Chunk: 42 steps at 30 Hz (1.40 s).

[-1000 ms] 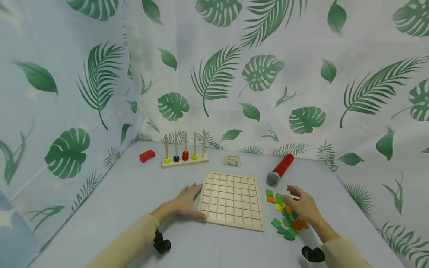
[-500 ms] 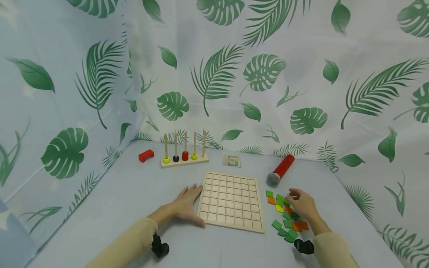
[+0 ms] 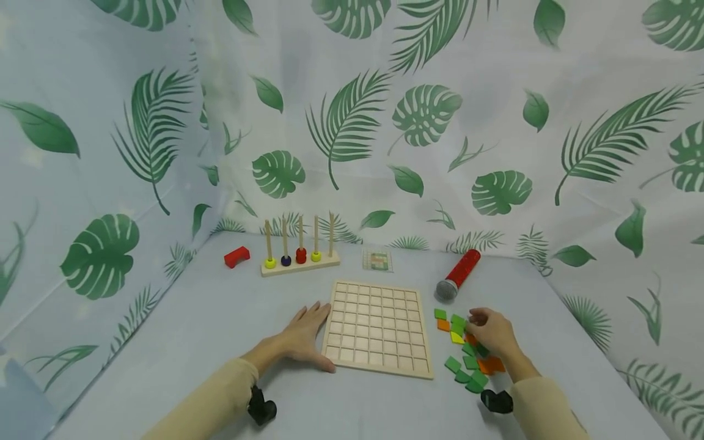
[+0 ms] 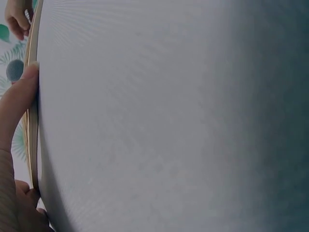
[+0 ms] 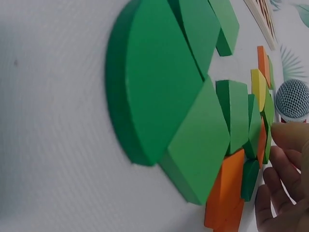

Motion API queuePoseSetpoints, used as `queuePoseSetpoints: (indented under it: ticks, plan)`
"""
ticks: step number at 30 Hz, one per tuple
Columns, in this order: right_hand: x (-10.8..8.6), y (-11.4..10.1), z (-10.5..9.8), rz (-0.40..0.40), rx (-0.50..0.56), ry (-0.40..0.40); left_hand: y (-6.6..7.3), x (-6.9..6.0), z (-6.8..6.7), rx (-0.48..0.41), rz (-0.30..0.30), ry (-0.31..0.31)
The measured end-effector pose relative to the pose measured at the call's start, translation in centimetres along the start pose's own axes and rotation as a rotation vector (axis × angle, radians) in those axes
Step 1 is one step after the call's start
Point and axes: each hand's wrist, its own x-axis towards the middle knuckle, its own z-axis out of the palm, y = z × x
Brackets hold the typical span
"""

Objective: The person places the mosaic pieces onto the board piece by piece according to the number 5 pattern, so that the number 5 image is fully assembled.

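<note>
A pale wooden grid board (image 3: pixel 379 327) lies flat on the table. My left hand (image 3: pixel 305 336) is spread along its left side, the thumb at the near left corner; in the left wrist view the thumb (image 4: pixel 21 92) rests against the board's edge (image 4: pixel 33 140). To the board's right lie several flat green, orange and yellow pieces, among them a yellow one (image 3: pixel 456 337). My right hand (image 3: pixel 495 333) is over their far right part, fingers loosely bent. In the right wrist view its fingertips are beside green pieces (image 5: pixel 268 113), with no piece visible between thumb and fingers.
Behind the board stand a peg rack (image 3: pixel 302 264) with coloured beads and a small patterned card (image 3: pixel 377 260). A red block (image 3: pixel 237 256) sits at the far left. The red microphone (image 3: pixel 461 272) lies beyond the pieces. Leaf-printed cloth hangs behind.
My right hand has moved slightly, its thumb and fingers drawing closer together at the pieces. The left hand stays at the board. The head view has shifted a little.
</note>
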Motion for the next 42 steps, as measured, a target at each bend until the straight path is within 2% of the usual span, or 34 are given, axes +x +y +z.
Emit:
queuePoseSetpoints:
  ticks: [13,18,25,30,35,38,42]
  plan:
    - [0.3,-0.7,0.3,0.024,-0.012,0.021,-0.1,0.1,0.2,0.027,-0.009,-0.004]
    - [0.1,-0.5,0.3,0.011,-0.028,0.058,0.1,0.1,0.0,0.024,-0.011,-0.010]
    - [0.1,-0.3,0.1,-0.014,0.002,0.053,0.2,0.0,-0.1,0.015,-0.007,-0.010]
    - [0.8,-1.2,-0.1,-0.093,-0.010,0.079,0.1,0.0,-0.1,0.017,-0.009,-0.008]
    - [1.4,-3.3,0.2,-0.238,-0.011,0.126,0.2,0.1,-0.2,0.016,-0.009,-0.009]
    - [1.8,-4.4,1.1,-0.369,0.002,0.154,0.2,0.1,-0.2,0.021,-0.014,-0.016]
    - [2.5,-5.6,3.0,-0.472,0.013,0.164,0.2,0.0,0.0,0.024,-0.016,-0.020]
